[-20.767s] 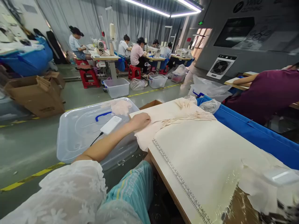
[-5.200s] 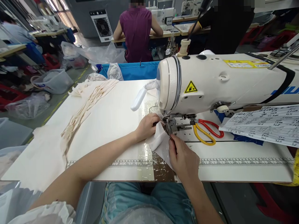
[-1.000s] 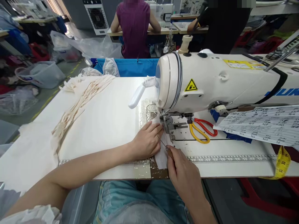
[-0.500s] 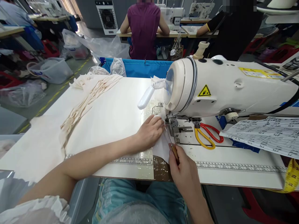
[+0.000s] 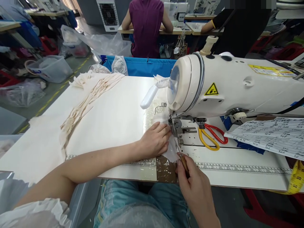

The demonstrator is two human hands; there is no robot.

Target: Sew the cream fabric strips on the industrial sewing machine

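Note:
My left hand [image 5: 155, 141] lies flat on a piece of thin white fabric [image 5: 171, 152], its fingertips just left of the presser foot [image 5: 170, 121] of a white sewing machine [image 5: 228, 85]. In my right hand [image 5: 198, 186], closed near the table's front edge, is the wooden handle of an awl [image 5: 184, 164]. The awl's thin metal shaft slants up and left along the fabric's right edge toward the foot; its tip is hard to make out. Part of the fabric is hidden beneath my left hand.
Scissors [image 5: 209, 137] with red and yellow handles lie right of the needle area, near printed sheets [image 5: 270, 134] and a yellow tape measure [image 5: 295, 179]. Gathered cream fabric strips [image 5: 83, 101] lie on the left tabletop. Two people sit at machines beyond a blue cloth bin [image 5: 147, 65].
My left hand has come slightly toward me and flattened over the fabric. My right hand, holding the awl, has moved a little right and toward me. The view has shifted slightly.

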